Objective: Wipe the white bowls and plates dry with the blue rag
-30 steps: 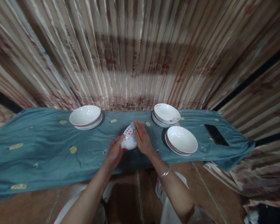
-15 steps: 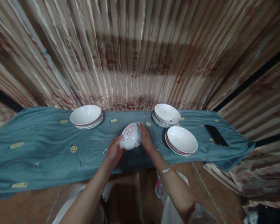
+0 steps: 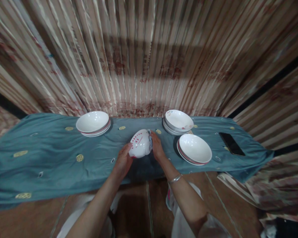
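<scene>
A white bowl [image 3: 140, 144] with red markings is held tilted over the table, its outer side facing me. My left hand [image 3: 124, 159] grips the bowl's left edge, thumb on the outside. At the right rim, my right hand [image 3: 157, 145] presses a bluish-grey cloth [image 3: 150, 141] against the bowl; most of the cloth is hidden behind it. The bowl's inside is out of sight. A silver bangle [image 3: 175, 178] circles my right wrist.
Stacked bowls [image 3: 92, 121] stand at the back left. To the right are a stack of flowered dishes [image 3: 179, 120] and another bowl stack [image 3: 195, 148]. A black phone [image 3: 231, 144] lies farther right on the green tablecloth [image 3: 57, 158]. Curtains [image 3: 139, 66] hang behind.
Both hands keep hold of the bowl and cloth, with only a slight shift in their pose. The whole view has moved slightly; the stacks and phone stay in place.
</scene>
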A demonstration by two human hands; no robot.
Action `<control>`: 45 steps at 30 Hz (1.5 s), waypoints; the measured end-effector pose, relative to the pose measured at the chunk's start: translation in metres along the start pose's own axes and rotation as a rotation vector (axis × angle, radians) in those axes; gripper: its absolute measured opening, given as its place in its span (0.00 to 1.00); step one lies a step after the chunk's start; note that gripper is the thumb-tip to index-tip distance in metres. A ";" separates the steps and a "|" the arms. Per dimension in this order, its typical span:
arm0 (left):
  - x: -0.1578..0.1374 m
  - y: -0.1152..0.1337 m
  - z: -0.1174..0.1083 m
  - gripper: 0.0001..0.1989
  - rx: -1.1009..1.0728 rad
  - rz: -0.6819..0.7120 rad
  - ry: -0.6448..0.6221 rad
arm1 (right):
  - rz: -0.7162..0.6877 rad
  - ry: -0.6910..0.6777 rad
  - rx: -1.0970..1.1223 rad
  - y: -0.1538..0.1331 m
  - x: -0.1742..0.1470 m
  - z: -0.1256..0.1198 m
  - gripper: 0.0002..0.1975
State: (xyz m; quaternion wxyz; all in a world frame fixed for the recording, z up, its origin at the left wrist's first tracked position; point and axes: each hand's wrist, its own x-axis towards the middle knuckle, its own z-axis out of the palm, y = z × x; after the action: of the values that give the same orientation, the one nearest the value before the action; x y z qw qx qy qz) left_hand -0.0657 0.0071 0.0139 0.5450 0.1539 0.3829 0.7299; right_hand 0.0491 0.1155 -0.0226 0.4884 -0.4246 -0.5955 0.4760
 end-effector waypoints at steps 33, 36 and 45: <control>-0.007 0.017 0.005 0.16 0.296 0.163 0.028 | -0.576 -0.272 -0.621 -0.061 -0.039 -0.005 0.24; -0.007 0.016 0.005 0.18 0.295 0.168 0.059 | -0.486 -0.227 -0.488 -0.049 -0.032 -0.007 0.24; -0.005 0.017 0.001 0.17 0.273 0.163 0.080 | -0.247 -0.100 -0.223 -0.011 -0.025 0.001 0.27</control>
State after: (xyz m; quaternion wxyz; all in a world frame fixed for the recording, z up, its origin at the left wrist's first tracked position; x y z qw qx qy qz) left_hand -0.0751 0.0012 0.0276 0.4423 0.2282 0.4862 0.7183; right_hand 0.0519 0.0891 -0.0158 0.4627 -0.3754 -0.7160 0.3637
